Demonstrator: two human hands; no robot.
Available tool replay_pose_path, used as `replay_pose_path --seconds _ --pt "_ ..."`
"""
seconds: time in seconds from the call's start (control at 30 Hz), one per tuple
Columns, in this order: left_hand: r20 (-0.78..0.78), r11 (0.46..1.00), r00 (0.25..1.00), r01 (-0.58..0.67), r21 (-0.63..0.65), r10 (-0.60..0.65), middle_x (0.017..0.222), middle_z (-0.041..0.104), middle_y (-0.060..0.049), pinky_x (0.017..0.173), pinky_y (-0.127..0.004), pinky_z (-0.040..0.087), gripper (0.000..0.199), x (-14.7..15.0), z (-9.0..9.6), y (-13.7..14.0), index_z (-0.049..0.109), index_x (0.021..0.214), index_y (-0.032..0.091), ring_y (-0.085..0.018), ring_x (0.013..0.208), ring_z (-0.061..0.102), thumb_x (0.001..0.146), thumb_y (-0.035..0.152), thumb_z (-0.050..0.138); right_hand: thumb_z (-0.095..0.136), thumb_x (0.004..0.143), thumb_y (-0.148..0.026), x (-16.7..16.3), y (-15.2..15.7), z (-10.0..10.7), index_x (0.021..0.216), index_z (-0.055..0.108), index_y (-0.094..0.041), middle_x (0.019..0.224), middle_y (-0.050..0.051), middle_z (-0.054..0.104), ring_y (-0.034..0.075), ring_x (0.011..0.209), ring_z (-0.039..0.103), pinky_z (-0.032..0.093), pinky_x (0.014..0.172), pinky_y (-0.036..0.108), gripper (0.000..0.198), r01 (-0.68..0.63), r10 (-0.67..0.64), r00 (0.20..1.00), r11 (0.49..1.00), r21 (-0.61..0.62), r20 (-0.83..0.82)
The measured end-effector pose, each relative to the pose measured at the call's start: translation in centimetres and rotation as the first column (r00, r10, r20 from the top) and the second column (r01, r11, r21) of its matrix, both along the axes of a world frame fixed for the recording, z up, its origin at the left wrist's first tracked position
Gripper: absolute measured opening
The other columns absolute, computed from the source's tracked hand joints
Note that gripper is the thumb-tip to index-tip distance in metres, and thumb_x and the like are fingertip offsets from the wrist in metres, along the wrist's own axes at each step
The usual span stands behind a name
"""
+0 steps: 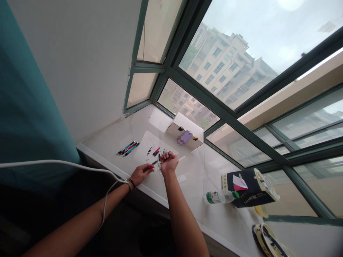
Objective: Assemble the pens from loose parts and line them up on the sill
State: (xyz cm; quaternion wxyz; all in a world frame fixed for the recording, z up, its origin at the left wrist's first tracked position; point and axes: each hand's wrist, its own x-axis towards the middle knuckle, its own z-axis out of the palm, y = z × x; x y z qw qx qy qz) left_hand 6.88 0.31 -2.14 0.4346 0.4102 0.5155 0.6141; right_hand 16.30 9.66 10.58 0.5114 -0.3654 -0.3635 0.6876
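Observation:
My left hand (pixel 142 173) is at the front edge of the white sill, its fingers pinched on a slim dark pen part (pixel 154 162) that points toward my other hand. Something small and red shows at its fingertips. My right hand (pixel 169 165) is curled closed just to the right, around a dark pen piece (pixel 167 157) mostly hidden by the fingers. Loose pen parts lie scattered behind both hands, among them a pink-red barrel (pixel 156 151) and a black clip-like piece (pixel 149 151). Several pens (pixel 129 147) in teal, red and black lie side by side at the left.
A white box (pixel 184 123) with a blurred purple patch stands by the window. To the right, a clear bottle (pixel 218 196) with a green cap lies beside a dark carton (pixel 246 189). A white cable (pixel 66 162) runs across my left wrist.

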Motion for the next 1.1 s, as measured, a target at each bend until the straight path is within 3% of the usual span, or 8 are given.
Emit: replay_pose_path --seconds 0.17,0.37,0.5,0.9,1.1 --pt "0.004 1.000 1.000 0.030 -0.006 -0.030 0.091 0.075 -0.005 0.086 -0.033 0.052 0.033 -0.2 0.3 0.0 0.070 0.097 0.018 -0.021 0.089 0.068 0.079 0.045 0.065 0.044 0.069 -0.027 -2.2 -0.8 0.2 0.068 0.033 -0.023 0.062 -0.003 0.033 0.013 0.055 0.036 0.038 0.055 0.028 0.012 -0.057 0.057 0.998 0.998 -0.002 -0.020" --pt "0.033 0.999 0.999 0.037 -0.017 -0.036 0.092 0.075 -0.005 0.086 -0.034 0.052 0.036 -0.2 0.0 0.0 0.068 0.099 0.017 -0.021 0.090 0.068 0.078 0.047 0.066 0.044 0.071 -0.031 -2.8 -1.8 -0.1 0.070 0.031 -0.023 0.063 -0.003 0.034 0.013 0.056 0.036 0.036 0.056 0.027 0.016 -0.085 0.070 0.989 0.989 0.117 0.130" --pt "0.054 0.999 0.998 0.034 -0.008 -0.034 0.094 0.074 -0.006 0.087 -0.036 0.053 0.036 -0.2 0.0 0.0 0.069 0.100 0.017 -0.021 0.091 0.068 0.078 0.046 0.066 0.043 0.072 -0.029 -3.1 -2.1 -0.6 0.070 0.032 -0.023 0.063 -0.004 0.034 0.013 0.057 0.036 0.036 0.058 0.026 0.013 -0.101 0.078 0.987 0.980 0.170 0.138" --pt "0.078 0.999 0.996 0.032 0.001 -0.032 0.097 0.075 -0.006 0.090 -0.037 0.052 0.035 -0.3 0.6 -0.2 0.069 0.099 0.017 -0.022 0.093 0.069 0.078 0.046 0.065 0.043 0.073 -0.027 -3.0 -2.4 -2.6 0.076 0.039 -0.023 0.070 -0.002 0.041 0.014 0.065 0.041 0.038 0.065 0.026 0.006 -0.062 -0.057 0.958 0.915 0.398 0.281" --pt "0.051 0.999 0.998 0.040 0.005 -0.040 0.095 0.075 -0.006 0.090 -0.038 0.052 0.035 -0.4 0.5 -0.1 0.070 0.101 0.018 -0.023 0.093 0.069 0.080 0.045 0.063 0.042 0.075 -0.028 -2.4 -3.2 -2.8 0.079 0.041 -0.024 0.076 -0.001 0.042 0.016 0.071 0.042 0.039 0.072 0.029 0.006 -0.124 -0.078 0.908 0.888 0.443 0.411"
